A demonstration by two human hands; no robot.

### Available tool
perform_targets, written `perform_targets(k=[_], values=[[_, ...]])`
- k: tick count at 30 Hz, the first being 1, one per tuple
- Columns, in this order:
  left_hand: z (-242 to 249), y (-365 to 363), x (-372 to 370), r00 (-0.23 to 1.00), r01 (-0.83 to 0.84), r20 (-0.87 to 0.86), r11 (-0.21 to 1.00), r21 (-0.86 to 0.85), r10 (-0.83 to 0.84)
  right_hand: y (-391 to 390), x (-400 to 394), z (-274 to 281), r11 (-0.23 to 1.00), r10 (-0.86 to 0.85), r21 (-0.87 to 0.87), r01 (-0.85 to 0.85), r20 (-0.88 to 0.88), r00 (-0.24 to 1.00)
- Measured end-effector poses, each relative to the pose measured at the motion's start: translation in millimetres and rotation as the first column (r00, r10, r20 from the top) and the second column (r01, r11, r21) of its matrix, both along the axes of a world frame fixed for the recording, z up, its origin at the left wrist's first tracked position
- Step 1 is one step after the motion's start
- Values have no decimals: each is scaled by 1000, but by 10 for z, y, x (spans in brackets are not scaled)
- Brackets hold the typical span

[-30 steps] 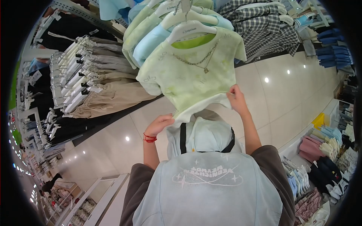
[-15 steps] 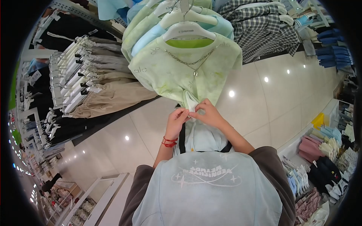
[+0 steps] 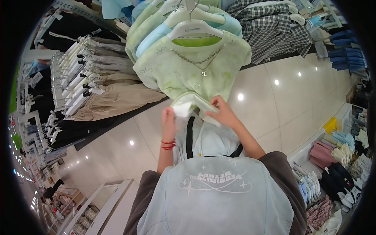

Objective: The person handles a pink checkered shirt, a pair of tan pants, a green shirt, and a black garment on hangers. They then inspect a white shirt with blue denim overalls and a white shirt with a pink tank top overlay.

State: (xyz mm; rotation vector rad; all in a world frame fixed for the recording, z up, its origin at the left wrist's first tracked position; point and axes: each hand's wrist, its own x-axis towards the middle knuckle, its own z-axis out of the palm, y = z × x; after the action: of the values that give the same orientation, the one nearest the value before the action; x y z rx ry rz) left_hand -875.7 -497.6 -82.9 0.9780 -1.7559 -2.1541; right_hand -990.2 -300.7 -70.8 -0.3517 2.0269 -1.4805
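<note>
A pale green mottled T-shirt (image 3: 188,80) hangs from a white hanger (image 3: 192,28) in front of me, with a silver chain necklace (image 3: 203,73) across its chest. Its lower hem is turned up, baring the whitish inner side (image 3: 183,109). My left hand (image 3: 168,124), smeared by motion and wearing red cord bracelets, pinches the hem's left end. On the other side, the thumb and forefinger of my right hand (image 3: 225,114) are closed on the hem. The shirt's back is hidden.
Behind the T-shirt hang more green and blue tops (image 3: 150,41). Beige and grey trousers (image 3: 117,100) are on the left, checked shirts (image 3: 266,29) on the right. Folded and hung clothes (image 3: 329,152) fill a low unit at right. Shiny tiled floor (image 3: 266,105) lies below.
My hands were close together at the bunched hem. They have moved apart, the left one leftward and the right one slightly rightward, and the hem is spread wider between them.
</note>
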Motion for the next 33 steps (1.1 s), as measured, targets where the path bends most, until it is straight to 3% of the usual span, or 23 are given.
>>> perform_targets(k=[1, 2, 4, 5, 8, 11, 12, 14, 15, 17, 18, 20, 23, 24, 29, 32, 33], values=[[8, -133, 27, 997, -70, 20, 994, 84, 69, 83, -64, -10, 994, -21, 108, 29, -72, 997], [-8, -275, 55, 995, -95, -16, 995, 23, 95, 178, -145, -24, 975, -35, 211, 65, -146, 989], [-27, -518, 109, 987, -146, -87, 985, -96, 138, 366, -329, 20, 947, 116, 318, -44, -212, 970], [-9, -561, 124, 996, -68, -61, 978, -195, 58, 403, -392, 41, 923, 191, 373, -92, -238, 952], [20, -668, 137, 985, 168, 58, 849, -500, -161, 406, -440, 60, 903, 128, 427, 57, -392, 911], [393, -553, 33, 934, 341, 268, 816, -467, -237, 472, -521, -54, 911, -9, 353, 213, -499, 866], [385, -548, 36, 933, 357, 256, 741, -569, -253, 503, -547, -85, 873, 90, 419, 248, -639, 764], [324, -541, 38, 928, 364, 237, 561, -743, -288, 615, -620, -299, 909, 6, 336, 246, -601, 799], [293, -546, 41, 936, 344, 236, 549, -762, -260, 604, -632, -289, 923, -34, 294, 247, -579, 815], [249, -565, 47, 952, 304, 231, 521, -798, -201, 599, -603, -253, 929, -144, 286, 234, -303, 942], [246, -586, 47, 966, 259, 198, 616, -744, -168, 579, -587, -178, 932, -192, 281, 229, -152, 970], [242, -641, 49, 986, 157, 141, 780, -606, -88, 569, -560, -36, 905, -22, 408, 116, -228, 973], [221, -684, 53, 995, 48, 100, 868, -495, 2, 549, -462, 40, 869, 146, 492, 51, -354, 924], [223, -676, 42, 994, 22, 105, 847, -531, 41, 555, -442, 48, 863, 186, 503, 47, -401, 897], [334, -551, -36, 980, -82, 75, 716, -694, 185, 697, -438, -331, 829, -198, 343, 443, -560, 805], [167, -732, 87, 991, 127, 125, 566, -815, -43, 869, -559, -397, 768, -389, 235, 596, -568, 725], [102, -756, 129, 988, 145, 148, 570, -809, -41, 929, -586, -429, 743, -441, 212, 635, -558, 703]])
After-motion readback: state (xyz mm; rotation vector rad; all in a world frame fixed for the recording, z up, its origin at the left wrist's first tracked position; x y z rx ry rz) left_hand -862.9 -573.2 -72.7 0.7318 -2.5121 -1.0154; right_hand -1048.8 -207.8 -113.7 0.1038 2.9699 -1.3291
